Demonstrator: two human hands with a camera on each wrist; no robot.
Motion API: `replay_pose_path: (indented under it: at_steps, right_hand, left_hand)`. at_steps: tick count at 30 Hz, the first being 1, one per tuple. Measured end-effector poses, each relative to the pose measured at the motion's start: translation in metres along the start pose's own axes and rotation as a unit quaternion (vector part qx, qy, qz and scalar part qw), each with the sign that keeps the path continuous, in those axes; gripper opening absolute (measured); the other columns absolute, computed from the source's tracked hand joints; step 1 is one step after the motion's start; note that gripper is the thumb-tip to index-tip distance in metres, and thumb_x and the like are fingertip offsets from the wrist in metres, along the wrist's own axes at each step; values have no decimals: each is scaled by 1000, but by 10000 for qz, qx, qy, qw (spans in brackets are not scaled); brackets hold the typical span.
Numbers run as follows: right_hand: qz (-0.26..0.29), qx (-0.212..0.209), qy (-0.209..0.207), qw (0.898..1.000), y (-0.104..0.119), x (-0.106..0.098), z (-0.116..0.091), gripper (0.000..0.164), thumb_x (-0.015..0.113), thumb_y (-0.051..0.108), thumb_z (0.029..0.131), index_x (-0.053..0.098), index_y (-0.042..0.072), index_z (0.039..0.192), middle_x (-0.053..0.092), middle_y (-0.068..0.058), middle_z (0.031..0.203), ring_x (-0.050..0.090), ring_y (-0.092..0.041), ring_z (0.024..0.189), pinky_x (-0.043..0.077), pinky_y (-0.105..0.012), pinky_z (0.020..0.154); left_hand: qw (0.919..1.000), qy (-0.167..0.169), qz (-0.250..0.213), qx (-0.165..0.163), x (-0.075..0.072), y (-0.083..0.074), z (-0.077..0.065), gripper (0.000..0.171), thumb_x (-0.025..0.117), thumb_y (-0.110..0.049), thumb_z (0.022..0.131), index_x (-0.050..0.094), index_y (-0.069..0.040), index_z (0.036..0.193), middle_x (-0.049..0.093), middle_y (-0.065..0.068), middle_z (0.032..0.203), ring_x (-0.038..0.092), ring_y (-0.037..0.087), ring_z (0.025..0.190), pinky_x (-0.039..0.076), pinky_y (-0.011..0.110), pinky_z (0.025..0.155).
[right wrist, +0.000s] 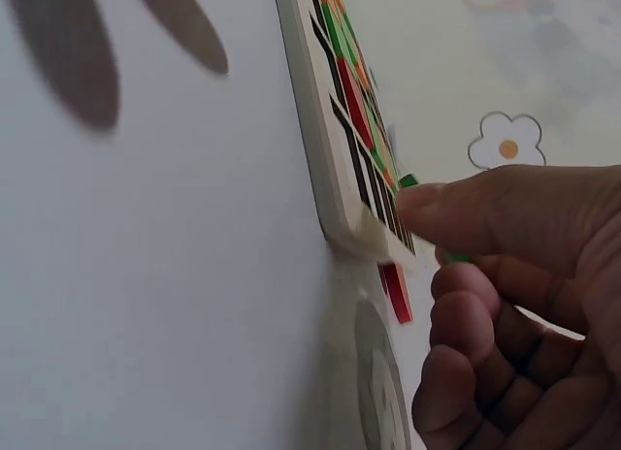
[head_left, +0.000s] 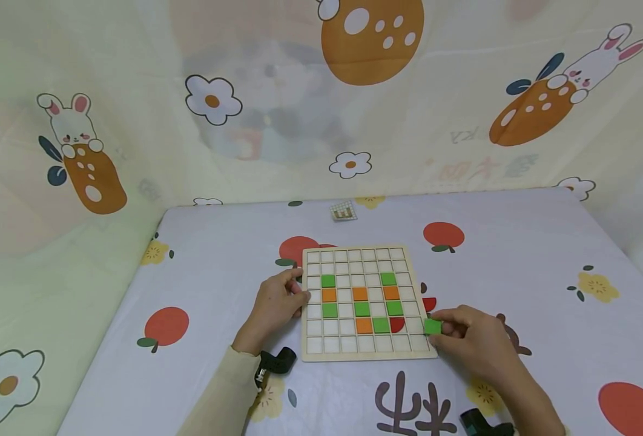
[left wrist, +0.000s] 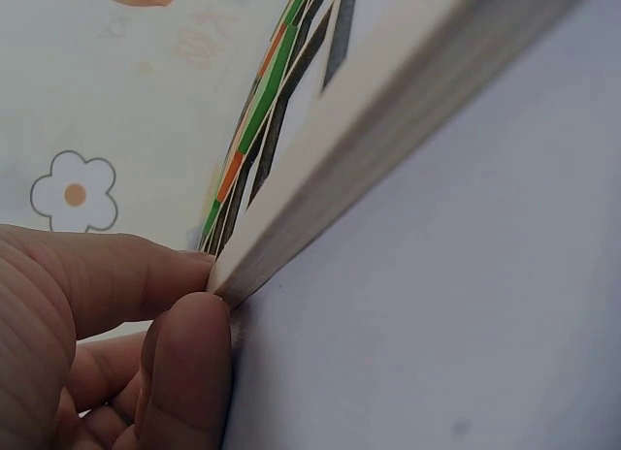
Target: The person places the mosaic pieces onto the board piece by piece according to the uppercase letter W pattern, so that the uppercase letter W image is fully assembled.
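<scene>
A square wooden grid board lies on the table, several green and orange square tiles and one red rounded piece set in its cells. My left hand holds the board's left edge, thumb and forefinger pinching the rim in the left wrist view. Over the right rim, my right hand pinches a green square tile between thumb and forefinger. That tile overlaps the rim beside the row with the red piece. The right wrist view shows the thumb covering most of the tile.
A loose red rounded piece lies just past the board's right edge. Behind the board is a small patterned card. The white tablecloth has fruit and flower prints, and a printed curtain hangs at the back.
</scene>
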State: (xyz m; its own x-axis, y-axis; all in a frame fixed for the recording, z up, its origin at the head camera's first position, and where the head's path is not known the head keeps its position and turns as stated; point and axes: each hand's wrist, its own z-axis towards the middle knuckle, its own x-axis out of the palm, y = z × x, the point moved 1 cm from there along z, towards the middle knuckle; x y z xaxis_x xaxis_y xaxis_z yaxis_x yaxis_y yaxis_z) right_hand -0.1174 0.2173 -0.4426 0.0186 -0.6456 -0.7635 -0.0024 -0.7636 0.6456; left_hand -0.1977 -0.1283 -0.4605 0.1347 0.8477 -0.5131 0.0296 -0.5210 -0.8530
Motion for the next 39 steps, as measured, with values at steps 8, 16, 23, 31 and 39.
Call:
replay_pose_path:
  at_steps: [8,16,23,31,39]
  right_hand:
    - [321,-72,203,9993,15,10,3,35,90,13,79,80,4,111,61,1,79,54,-16,73,44,-22,59]
    - [518,-349,295,9976,30,20,7,29,90,9,77,80,6,104,61,3,77,54,-12,71,45,-22,61]
    - [742,-282,561,9953,45,32,11,30,88,6,77,79,3,106,60,1,76,54,-16,70,44,-23,59]
    - [812,-482,744,9927,63,48,17,21,83,4,78,80,9,99,59,3,74,54,-13,66,44,-23,59]
    - [738,-800,873,9902,78,60,23,19,82,2,78,80,12,94,58,6,71,53,-11,64,44,-23,57]
  left_hand:
    - [10000,19,-52,-22,-1,0,0,52,73,-8,94,59,0,144,60,4,82,57,13,55,50,26,55]
    - [10000,24,-66,-45,0,1,1,53,74,-9,94,59,0,144,60,3,82,57,12,55,50,26,55]
    - [10000,17,-96,6,0,1,1,53,74,-8,94,59,1,143,60,4,82,57,12,54,51,27,55]
    - [10000,5,-46,16,0,1,1,53,74,-9,94,60,0,143,60,3,81,58,13,54,50,27,56]
    - [10000,24,-41,45,1,2,2,52,74,-9,94,60,0,143,60,3,81,58,13,54,51,29,57]
